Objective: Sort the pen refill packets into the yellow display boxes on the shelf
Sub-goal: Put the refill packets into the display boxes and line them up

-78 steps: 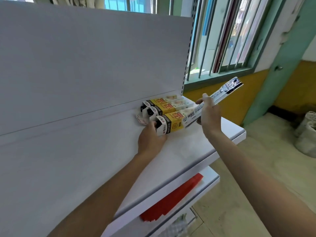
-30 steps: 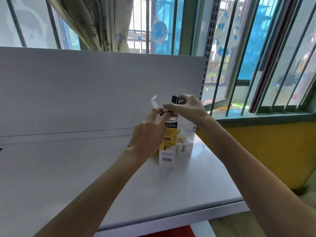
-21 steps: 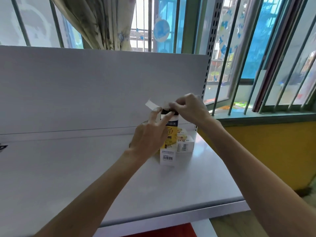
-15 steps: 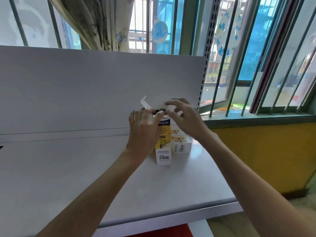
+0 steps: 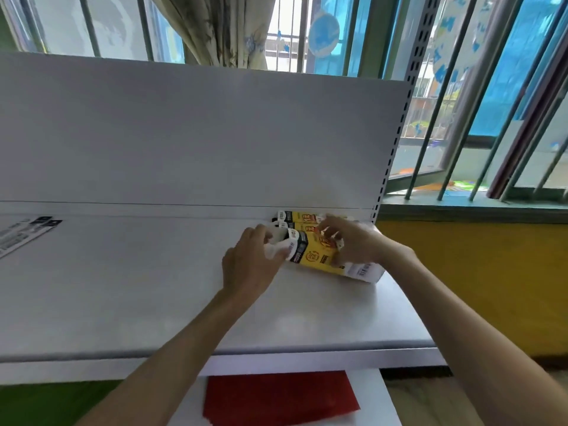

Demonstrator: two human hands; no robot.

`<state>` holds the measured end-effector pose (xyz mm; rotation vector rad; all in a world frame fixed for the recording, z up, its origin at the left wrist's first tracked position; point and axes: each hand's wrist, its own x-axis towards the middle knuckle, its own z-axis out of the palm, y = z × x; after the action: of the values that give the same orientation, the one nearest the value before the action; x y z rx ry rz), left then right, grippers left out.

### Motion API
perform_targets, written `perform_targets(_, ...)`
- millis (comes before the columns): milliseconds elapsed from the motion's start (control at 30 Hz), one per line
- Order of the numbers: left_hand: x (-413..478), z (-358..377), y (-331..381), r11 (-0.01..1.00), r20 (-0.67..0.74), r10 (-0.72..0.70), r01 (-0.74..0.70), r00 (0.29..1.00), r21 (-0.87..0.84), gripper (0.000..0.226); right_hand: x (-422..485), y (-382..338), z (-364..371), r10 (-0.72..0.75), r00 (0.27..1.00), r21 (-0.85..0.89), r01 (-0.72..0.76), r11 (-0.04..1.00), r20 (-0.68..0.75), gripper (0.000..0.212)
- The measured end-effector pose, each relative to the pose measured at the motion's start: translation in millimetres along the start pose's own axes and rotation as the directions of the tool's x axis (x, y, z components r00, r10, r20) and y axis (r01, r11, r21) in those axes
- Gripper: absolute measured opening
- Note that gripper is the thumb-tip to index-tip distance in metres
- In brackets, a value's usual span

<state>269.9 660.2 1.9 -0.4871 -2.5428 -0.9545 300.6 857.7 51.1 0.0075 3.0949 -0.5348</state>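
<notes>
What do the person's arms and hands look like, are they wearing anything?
Both arms are bare. No sleeve shows on the left forearm or the right forearm right up to the picture's edge. The left hand and the right hand wear no gloves, and no watch, bracelet or ring can be seen.

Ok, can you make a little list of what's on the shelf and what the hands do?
left hand: grips the black-and-white end of the front yellow box
right hand: holds that box from above
box pose: lying flat on the white shelf
other yellow boxes: two, lying behind it
loose packets: far left of shelf
red sheet: lower shelf
</notes>
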Motion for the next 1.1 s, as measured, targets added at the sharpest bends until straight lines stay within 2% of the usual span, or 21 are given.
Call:
perform_targets(67,-10.3,2.1,-10.7,0.999,0.120,0.003,-0.010,0.993,0.052,0.046,3.2,-1.9,17.5,0.002,1.000,-0.119,0.001,0.993,0.027,0.054)
perform_targets(167,-16.2,-3.0,-28.5,0.992,0.225,-0.010,-0.019,0.974,0.124,0.052,5.3,-14.6,23.8,0.015,1.000,-0.127,-0.012,0.992,0.016,0.056)
perform_targets(233,-17.1,-11.0,-39.8,0.994,0.210,-0.006,-0.016,0.978,0.104,0.054,7.0,-24.5,23.1,0.006,1.000,0.028,-0.005,1.000,-0.024,0.067)
perform_targets(300,-17.7,-22.0,-50.4,0.997,0.170,0.001,-0.014,0.985,0.077,0.051,10.3,-40.7,23.8,-0.045,0.980,0.194,0.083,0.978,-0.192,0.062)
perform_targets(333,-18.5,-28.9,-55.7,0.997,0.158,0.005,-0.017,0.987,0.073,0.048,13.1,-51.4,25.1,-0.070,0.958,0.216,0.133,0.967,-0.278,0.056)
perform_targets(400,-22.5,-47.5,-72.4,0.997,0.154,0.001,-0.012,0.988,0.075,0.040,25.7,-79.3,34.1,-0.114,0.932,0.241,0.205,0.949,-0.343,0.049)
perform_targets(567,-43.4,-124.9,-143.9,0.988,0.187,-0.110,0.087,0.976,0.127,0.035,63.0,-183.6,79.6,-0.238,0.926,0.277,0.321,0.906,-0.294,0.049)
perform_targets(833,-86.1,-279.1,-256.1,0.962,0.091,-0.216,0.196,0.972,0.192,0.036,83.6,-364.8,153.1,-0.415,0.881,0.346,0.471,0.812,-0.225,0.045)
perform_targets(933,-98.4,-314.0,-291.4,0.959,0.079,-0.229,0.211,0.970,0.188,0.035,90.8,-408.4,178.5,-0.389,0.894,0.346,0.446,0.825,-0.223,0.041)
perform_targets(1100,-99.3,-339.2,-341.4,0.961,0.112,-0.246,0.227,0.963,0.154,0.033,107.5,-448.5,220.9,-0.352,0.933,0.310,0.356,0.882,-0.070,0.034)
